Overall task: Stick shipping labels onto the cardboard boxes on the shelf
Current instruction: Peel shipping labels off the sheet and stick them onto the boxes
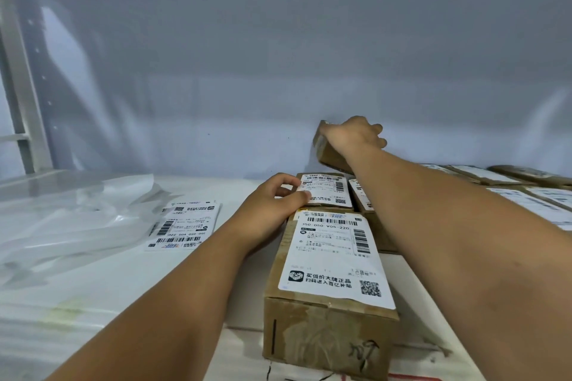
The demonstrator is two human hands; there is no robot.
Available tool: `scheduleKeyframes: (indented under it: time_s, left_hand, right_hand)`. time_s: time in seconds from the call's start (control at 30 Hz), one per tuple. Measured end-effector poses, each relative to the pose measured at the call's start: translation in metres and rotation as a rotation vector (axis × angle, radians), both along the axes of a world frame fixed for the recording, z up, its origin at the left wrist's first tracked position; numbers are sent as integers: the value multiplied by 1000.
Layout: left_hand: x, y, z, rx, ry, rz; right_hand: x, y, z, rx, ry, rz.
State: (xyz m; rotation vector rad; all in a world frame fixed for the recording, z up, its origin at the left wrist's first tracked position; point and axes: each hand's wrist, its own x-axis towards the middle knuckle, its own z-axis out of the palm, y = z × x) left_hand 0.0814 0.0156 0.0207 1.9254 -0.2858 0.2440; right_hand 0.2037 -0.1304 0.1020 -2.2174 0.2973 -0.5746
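from the head view, the right hand (351, 133) reaches far back along the white shelf (123, 272), fingers curled shut over a tilted brown cardboard box (329, 151) (its top hidden). the left hand (272, 207) rests nearer, fingers loosely bent on a labelled brown box (328, 192). loose white shipping labels (182, 226) lie left of it, closest to the left hand.
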Motion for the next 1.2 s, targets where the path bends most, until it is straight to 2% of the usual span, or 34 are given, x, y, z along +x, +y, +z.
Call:
scheduleKeyframes:
  time_s: [0.2, 0.33, 0.57, 0.67, 0.83, 0.9, 1.0, 1.2]
  left_hand:
    - [-6, 2, 2, -13, -93, 50]
    - [-18, -2, 9, -66, -115, 99]
    - [-55, -15, 22, -109, -119, 106]
    - [-79, -24, 33, 42, -109, 55]
    - [-124, -35, 53, 619, 19, -76]
    - [-135, -38, 55, 792, 82, -129]
    - [-144, -41, 49, 810, 35, -94]
    - [-153, -49, 36, 840, -125, 36]
  right_hand:
    - [-27, -8, 7, 250, -127, 100]
    - [-64, -24, 2, 198, -204, 113]
    - [-131, -49, -2, 112, -158, 76]
    - [-158, -55, -5, 39, -116, 84]
    - [-201, -62, -9, -48, -87, 83]
    - [-216, -64, -15, -116, -95, 81]
    - [-234, -68, -25, -196, -115, 87]
    - [-257, -76, -32, -225, -135, 82]
